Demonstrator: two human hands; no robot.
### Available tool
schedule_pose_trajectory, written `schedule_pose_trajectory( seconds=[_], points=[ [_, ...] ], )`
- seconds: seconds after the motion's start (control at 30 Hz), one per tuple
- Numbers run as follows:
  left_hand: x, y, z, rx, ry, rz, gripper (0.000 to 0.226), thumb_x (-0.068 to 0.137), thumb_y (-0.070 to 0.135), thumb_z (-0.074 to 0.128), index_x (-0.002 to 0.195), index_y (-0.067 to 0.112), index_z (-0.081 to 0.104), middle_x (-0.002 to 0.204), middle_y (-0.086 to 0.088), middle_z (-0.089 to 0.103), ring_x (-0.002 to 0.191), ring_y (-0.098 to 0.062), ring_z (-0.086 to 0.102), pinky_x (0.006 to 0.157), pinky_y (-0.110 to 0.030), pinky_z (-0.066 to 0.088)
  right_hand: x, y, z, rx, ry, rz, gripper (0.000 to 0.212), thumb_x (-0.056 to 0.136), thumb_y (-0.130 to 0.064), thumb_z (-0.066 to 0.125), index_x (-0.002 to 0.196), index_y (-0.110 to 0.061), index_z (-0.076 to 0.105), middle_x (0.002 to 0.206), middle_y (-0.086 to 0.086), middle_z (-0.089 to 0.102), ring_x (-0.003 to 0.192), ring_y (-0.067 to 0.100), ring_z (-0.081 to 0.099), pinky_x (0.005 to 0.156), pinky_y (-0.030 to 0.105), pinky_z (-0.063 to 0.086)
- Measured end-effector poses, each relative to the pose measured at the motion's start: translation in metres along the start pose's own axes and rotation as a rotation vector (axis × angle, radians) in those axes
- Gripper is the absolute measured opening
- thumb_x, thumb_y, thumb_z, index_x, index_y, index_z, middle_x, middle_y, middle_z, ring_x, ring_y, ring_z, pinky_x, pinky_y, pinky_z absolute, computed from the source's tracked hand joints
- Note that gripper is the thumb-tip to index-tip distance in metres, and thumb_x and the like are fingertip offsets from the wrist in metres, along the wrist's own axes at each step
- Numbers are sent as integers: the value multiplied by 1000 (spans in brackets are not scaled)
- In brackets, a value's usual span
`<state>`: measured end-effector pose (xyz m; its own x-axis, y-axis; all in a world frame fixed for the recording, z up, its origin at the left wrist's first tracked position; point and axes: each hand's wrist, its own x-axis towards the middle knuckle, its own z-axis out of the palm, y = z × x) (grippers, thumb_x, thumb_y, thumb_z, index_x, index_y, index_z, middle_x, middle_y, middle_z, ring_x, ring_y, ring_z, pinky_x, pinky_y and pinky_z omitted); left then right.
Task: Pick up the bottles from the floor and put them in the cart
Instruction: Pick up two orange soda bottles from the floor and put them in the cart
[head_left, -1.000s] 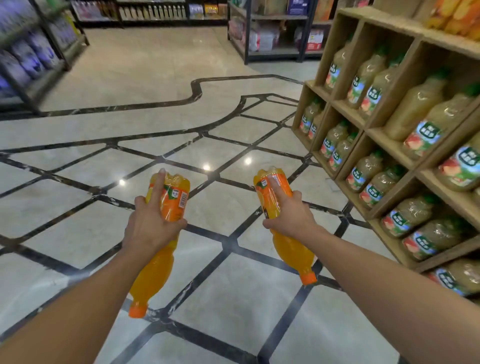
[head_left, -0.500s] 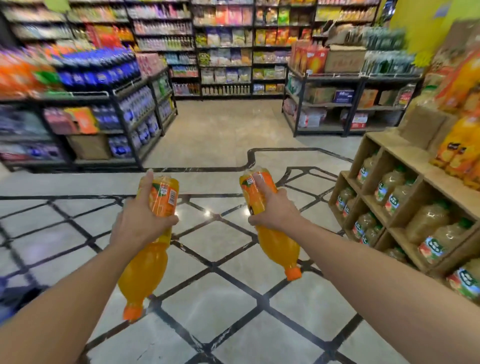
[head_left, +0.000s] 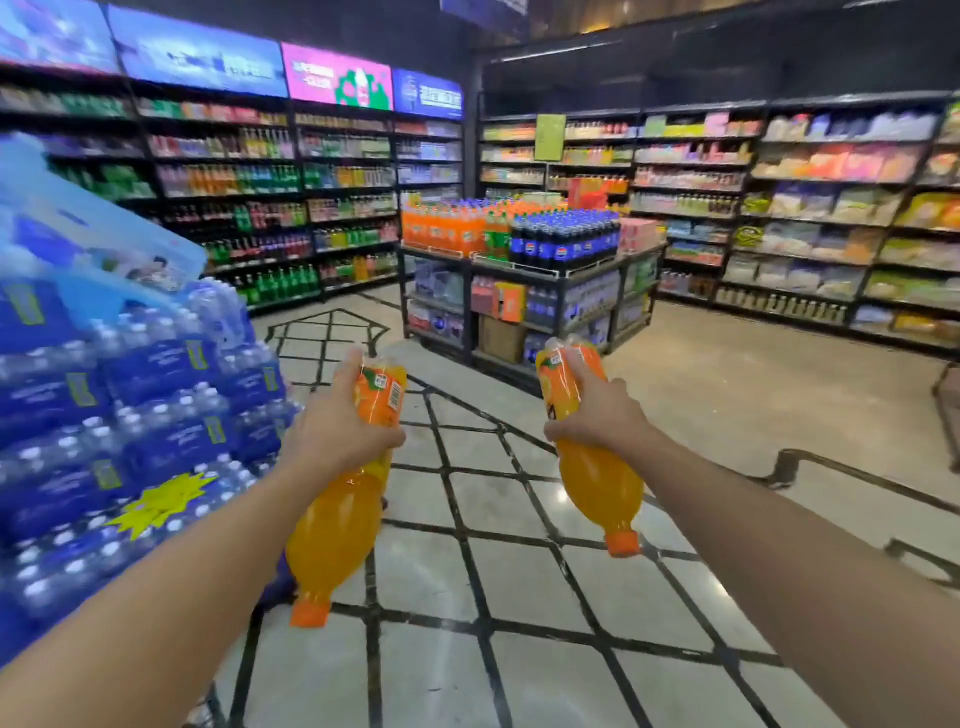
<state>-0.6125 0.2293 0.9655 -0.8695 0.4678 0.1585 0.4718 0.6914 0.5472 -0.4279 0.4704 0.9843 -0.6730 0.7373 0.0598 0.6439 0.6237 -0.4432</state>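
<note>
Pickup done: left hand (head_left: 337, 431) grips one orange bottle (head_left: 332, 525), right hand (head_left: 597, 415) another (head_left: 597, 478), caps down; cart not clearly visible, drop-off remains.

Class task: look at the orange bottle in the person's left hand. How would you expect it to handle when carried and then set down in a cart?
The orange bottle looks full of drink, so probably heavy for its size. The left hand grips it at the labelled end, cap hanging downward; smooth plastic there could slip. Its round body would likely roll if laid on its side.
</note>
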Motion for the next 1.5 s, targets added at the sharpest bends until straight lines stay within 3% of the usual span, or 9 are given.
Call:
schedule_pose_trajectory(
  seconds=[0.13,0.4,0.63,0.77,0.87,1.1,1.23,1.37,1.5],
  points=[
    [-34,-85,-62,79,72,-175,123,66,59,79,153,56,-8,140,-19,54,118,-44,57,93,-55,52,-9,-85,51,48,-87,-142,119,72,-49,83,153,-51,-4,145,26,32,123,46,45,99,50,44],
    [-136,-265,-164,129,229,-478,122,63,52,78,153,56,-4,134,-22,58,118,-44,57,95,-52,51,-86,-250,174,101,-239,-406,121,67,-55,83,151,-54,-3,143,29,36,121,45,49,97,48,44],
    [-228,-399,-222,163,297,-644,126,61,55,81,155,55,-3,140,-19,56,121,-46,57,93,-53,50,-184,-362,271,159,-351,-549,119,71,-45,84,157,-42,1,136,33,49,128,46,45,98,48,45],
    [-265,-458,-228,158,285,-740,126,62,59,80,152,58,-9,136,-29,52,112,-49,60,90,-53,53,-232,-401,326,134,-435,-564,122,72,-46,83,154,-48,-6,145,38,35,128,51,43,100,52,45],
    [-280,-493,-217,138,293,-779,123,68,58,81,153,56,-8,132,-28,50,109,-50,59,86,-52,48,-257,-416,368,129,-464,-537,122,71,-46,84,152,-53,-6,147,38,28,124,52,45,98,51,44],
    [-274,-544,-136,20,287,-782,120,71,55,80,150,59,-9,124,-23,51,102,-48,61,80,-50,47,-272,-402,467,131,-484,-490,114,74,-43,80,149,-58,-4,130,25,38,102,47,56,86,48,52],
    [-254,-554,-70,8,186,-782,121,73,56,80,150,57,-13,123,-20,51,94,-42,63,74,-45,50,-257,-373,517,125,-514,-454,118,75,-38,82,146,-62,-9,146,28,27,93,41,60,78,47,56],
    [-234,-558,9,-1,92,-747,125,72,61,79,148,61,-20,132,-22,51,101,-41,64,71,-40,44,-239,-340,568,48,-549,-401,119,74,-52,81,143,-65,-15,149,29,25,106,49,60,87,54,54],
    [-222,-557,79,-18,-22,-746,119,76,59,74,148,60,-20,135,-16,44,104,-41,64,74,-43,49,-224,-302,609,-8,-587,-372,118,76,-46,81,150,-57,-10,151,29,25,119,47,52,93,49,49]
  ],
)
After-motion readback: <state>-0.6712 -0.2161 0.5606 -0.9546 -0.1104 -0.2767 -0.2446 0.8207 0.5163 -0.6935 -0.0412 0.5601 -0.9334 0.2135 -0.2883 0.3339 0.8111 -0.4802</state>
